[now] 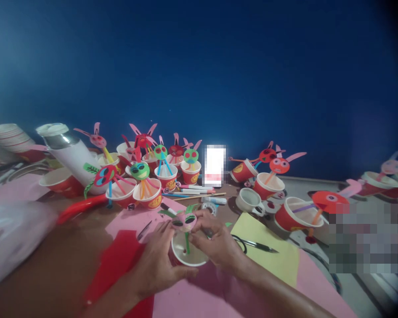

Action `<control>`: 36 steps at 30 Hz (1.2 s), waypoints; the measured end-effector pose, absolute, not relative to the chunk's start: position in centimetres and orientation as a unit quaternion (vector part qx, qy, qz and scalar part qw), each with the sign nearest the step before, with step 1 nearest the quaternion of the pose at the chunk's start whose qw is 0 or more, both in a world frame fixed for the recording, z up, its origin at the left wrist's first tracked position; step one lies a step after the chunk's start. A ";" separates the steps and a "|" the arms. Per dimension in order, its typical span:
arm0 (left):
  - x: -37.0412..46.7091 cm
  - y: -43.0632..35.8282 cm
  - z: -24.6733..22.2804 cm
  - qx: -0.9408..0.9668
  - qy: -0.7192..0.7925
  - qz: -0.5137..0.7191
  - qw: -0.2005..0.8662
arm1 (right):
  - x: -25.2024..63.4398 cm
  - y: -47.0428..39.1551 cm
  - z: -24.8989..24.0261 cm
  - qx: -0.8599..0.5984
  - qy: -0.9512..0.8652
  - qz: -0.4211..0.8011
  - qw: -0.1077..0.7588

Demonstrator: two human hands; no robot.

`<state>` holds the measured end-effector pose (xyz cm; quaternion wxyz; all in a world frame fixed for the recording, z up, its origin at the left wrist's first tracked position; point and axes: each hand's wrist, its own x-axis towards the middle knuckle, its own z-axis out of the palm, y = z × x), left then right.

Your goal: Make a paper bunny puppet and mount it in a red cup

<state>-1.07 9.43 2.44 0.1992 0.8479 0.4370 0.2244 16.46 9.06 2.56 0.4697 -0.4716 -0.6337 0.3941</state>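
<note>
In front of me a paper cup (196, 255) stands with its mouth tilted toward me. My left hand (155, 254) is closed round its left side, the thumb along the near wall and the fingertips reaching up toward a paper face. That pink paper face (184, 223), with green-outlined eyes and green ears, sits above the far rim. A green paper strip (187, 245) runs from it down into the cup. From the right, my right hand (215, 236) pinches the face's lower right edge near the strip; its fingertips partly cover the join.
Behind stand several red cups with paper characters, such as a green-faced one (141, 171). Markers (195, 190), a white mug (248, 201) and a tilted bottle (73, 154) are nearby. A pen (260, 246) lies on yellow paper (281, 260); red paper (119, 254) lies left.
</note>
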 end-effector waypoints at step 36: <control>-1.5 9.7 1.0 0.839 0.456 0.222 0.197 | 16.8 8.4 5.3 -0.539 -0.719 0.220 0.378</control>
